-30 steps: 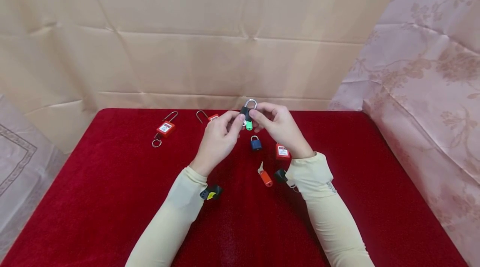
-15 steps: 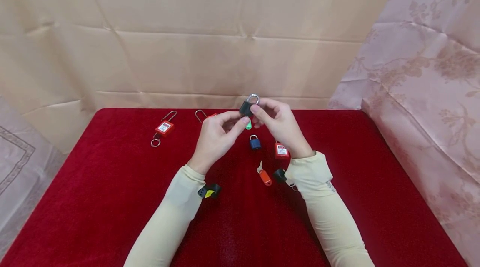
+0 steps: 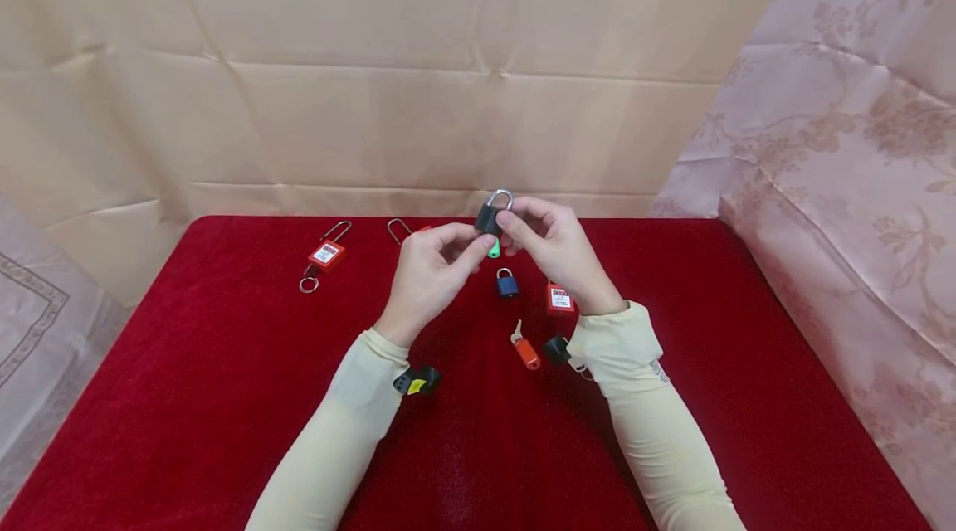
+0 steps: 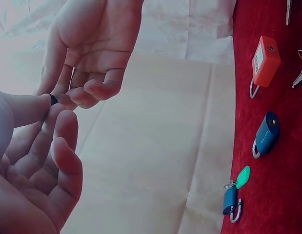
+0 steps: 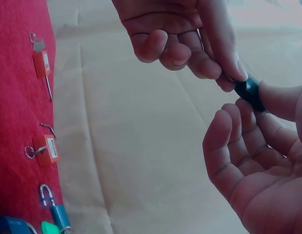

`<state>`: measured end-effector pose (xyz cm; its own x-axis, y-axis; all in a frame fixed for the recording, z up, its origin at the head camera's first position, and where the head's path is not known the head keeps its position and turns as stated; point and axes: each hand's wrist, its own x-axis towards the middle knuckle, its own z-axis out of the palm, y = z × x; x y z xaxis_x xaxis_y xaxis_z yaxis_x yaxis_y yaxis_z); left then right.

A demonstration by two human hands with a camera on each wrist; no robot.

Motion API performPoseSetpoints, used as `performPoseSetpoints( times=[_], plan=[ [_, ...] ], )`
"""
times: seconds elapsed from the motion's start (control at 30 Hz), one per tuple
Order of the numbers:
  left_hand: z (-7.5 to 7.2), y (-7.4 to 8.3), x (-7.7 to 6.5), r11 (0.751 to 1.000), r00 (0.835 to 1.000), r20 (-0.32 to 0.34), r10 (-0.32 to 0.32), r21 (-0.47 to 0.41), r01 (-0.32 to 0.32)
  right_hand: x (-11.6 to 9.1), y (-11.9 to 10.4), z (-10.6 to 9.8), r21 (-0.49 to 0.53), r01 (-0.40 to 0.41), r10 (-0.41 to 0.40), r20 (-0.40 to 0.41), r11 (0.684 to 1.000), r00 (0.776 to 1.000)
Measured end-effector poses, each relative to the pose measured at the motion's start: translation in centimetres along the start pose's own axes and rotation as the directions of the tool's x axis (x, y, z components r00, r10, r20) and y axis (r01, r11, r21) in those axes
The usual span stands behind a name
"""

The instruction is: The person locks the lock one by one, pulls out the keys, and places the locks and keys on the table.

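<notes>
A dark padlock [image 3: 489,220] with a silver shackle is held up in front of the far table edge. My left hand [image 3: 429,270] pinches its lower left side between thumb and fingers. On the other side, my right hand [image 3: 560,253] pinches the body near the shackle's right leg. In the right wrist view the padlock [image 5: 249,92] shows end-on between both hands' fingertips; fingers hide most of it in the left wrist view. Beneath the hands, a blue padlock [image 4: 230,200] with a raised shackle lies on the table, a green key tag [image 4: 243,176] attached.
Another blue padlock [image 3: 508,286] rests closer to me. Red padlocks lie at the left [image 3: 326,255], behind my left hand [image 5: 45,150] and beside my right wrist [image 3: 560,299]. An orange key tag [image 3: 527,353] with a key lies on the red cloth [image 3: 224,398]. Curtains hang behind.
The dark padlock has risen slightly. My left thumb and fingers have slid down toward its bottom edge, while the right hand has kept its pinch.
</notes>
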<state>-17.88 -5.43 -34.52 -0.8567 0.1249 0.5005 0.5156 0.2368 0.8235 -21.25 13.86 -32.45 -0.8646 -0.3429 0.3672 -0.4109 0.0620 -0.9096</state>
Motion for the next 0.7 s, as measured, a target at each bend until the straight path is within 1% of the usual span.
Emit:
performPoseSetpoints(
  times=[0.23, 0.37, 0.57, 0.7],
  plan=[
    [-0.1, -0.01, -0.1, 0.999, 1.0, 0.002, 0.002, -0.037, -0.002, -0.07, -0.07, -0.04, -0.038, 0.003, -0.002, 0.016, 0.999, 1.0],
    [-0.18, 0.01, -0.15, 0.999, 1.0, 0.003, -0.001, -0.051, 0.001, -0.08, -0.07, 0.02, -0.04, 0.008, -0.007, 0.02, 0.999, 1.0],
    [0.04, -0.05, -0.21, 0.998, 0.999, 0.034, -0.006, -0.062, 0.008, -0.2, -0.05, 0.03, -0.043, 0.025, -0.025, 0.005, 0.999, 1.0],
    [0.11, -0.08, -0.18, 0.998, 0.999, 0.041, -0.002, -0.057, 0.005, -0.28, -0.13, -0.03, -0.043, 0.028, -0.028, -0.005, 0.999, 1.0]
  ],
)
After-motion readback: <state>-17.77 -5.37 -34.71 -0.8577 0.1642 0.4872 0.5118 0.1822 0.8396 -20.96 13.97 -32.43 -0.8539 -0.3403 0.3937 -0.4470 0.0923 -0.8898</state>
